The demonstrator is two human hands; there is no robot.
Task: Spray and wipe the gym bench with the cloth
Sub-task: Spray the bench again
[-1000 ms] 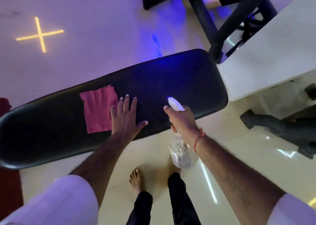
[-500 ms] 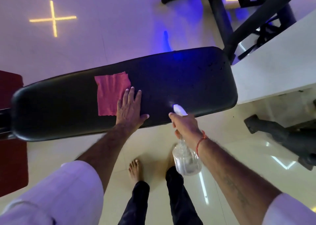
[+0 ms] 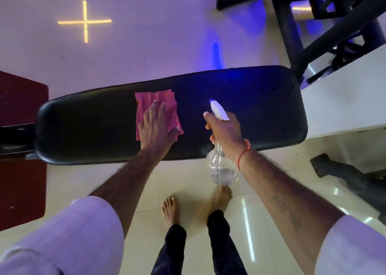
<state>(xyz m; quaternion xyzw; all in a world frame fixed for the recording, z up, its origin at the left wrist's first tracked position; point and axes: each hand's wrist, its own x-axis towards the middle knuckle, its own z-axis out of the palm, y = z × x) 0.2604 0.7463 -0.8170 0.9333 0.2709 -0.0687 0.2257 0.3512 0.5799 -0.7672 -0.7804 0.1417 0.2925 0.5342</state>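
A long black padded gym bench (image 3: 240, 116) runs across the middle of the view. On its centre lies a pink cloth (image 3: 146, 101), spread flat. My left hand (image 3: 155, 127) lies flat on the cloth with straight fingers, covering its lower right part. My right hand (image 3: 224, 129) grips the neck of a clear spray bottle (image 3: 222, 170) with a white nozzle, which points over the bench's right half. Small droplets glisten near the bench's right end.
A black metal frame (image 3: 296, 34) rises behind the bench's right end, beside a white slab (image 3: 342, 99). A dark red mat (image 3: 20, 170) lies at the left. A black machine foot (image 3: 342, 174) sits on the tiles at right. My bare feet stand below the bench.
My left hand has slid from the bare bench beside the cloth onto the cloth itself. My right hand with the bottle has moved up over the bench edge.
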